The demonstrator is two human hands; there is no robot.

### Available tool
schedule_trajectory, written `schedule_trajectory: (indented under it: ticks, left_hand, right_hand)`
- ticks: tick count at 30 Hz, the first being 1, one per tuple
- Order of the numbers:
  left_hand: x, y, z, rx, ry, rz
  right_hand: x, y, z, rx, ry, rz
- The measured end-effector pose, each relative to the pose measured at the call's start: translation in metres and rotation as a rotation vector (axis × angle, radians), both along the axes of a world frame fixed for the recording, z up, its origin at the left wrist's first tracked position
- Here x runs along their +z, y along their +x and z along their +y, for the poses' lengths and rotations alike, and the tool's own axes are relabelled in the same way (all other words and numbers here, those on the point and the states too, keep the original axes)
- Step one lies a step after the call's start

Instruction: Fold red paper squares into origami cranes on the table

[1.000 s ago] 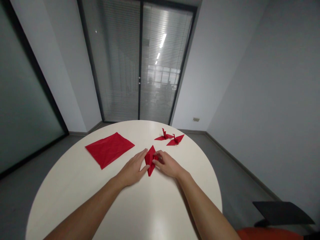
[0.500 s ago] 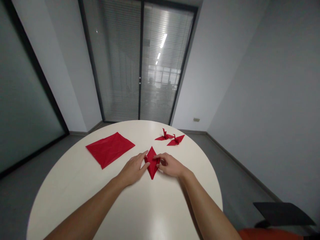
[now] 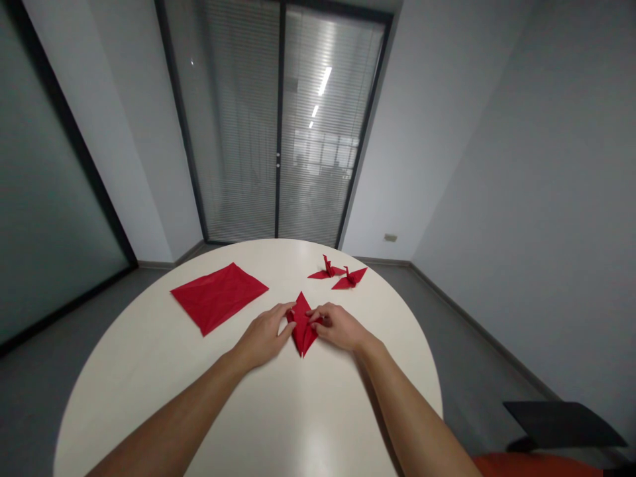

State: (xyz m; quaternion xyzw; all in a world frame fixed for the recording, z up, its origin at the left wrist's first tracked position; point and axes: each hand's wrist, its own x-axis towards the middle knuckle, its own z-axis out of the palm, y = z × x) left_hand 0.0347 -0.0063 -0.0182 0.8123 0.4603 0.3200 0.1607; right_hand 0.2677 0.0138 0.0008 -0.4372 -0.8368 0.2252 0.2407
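Note:
A folded red origami paper, diamond-shaped with its points toward and away from me, lies on the table between my hands. My left hand rests at its left edge, thumb and fingers closed on that side. At the right edge, my right hand pinches a flap that stands out from the diamond. Its fingertips partly cover the fold. A slit runs up the middle of the near point. Two finished red paper cranes, one crane just behind the other crane, sit beyond my right hand.
A stack or sheet of red paper lies at the left on the round white table. A chair with a black part and an orange seat stands at the lower right. Glass doors with blinds are behind the table.
The right flap of the folded paper has been pulled outward to the right by my right hand, widening the lower right side. My left hand has barely moved.

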Motion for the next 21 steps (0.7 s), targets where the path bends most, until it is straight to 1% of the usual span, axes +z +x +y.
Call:
schedule_trajectory:
  ticks: [5, 10, 14, 21]
  left_hand:
    - [0.0019, -0.0007, -0.0007, -0.008, -0.005, -0.027]
    - [0.0020, -0.0017, 0.0003, 0.004, -0.008, -0.056]
    - [0.0035, -0.0016, 0.0009, 0.012, -0.006, -0.073]
    - [0.0073, -0.0012, -0.0014, 0.017, -0.004, -0.103]
  right_hand:
    - [-0.0039, 0.0010, 0.0016, -0.013, -0.012, 0.037]
    - [-0.0033, 0.0012, 0.0013, -0.040, -0.023, 0.077]
    - [-0.0004, 0.0010, 0.0002, -0.097, -0.021, 0.052]
    - [0.0012, -0.0002, -0.0009, -0.156, -0.005, 0.009]
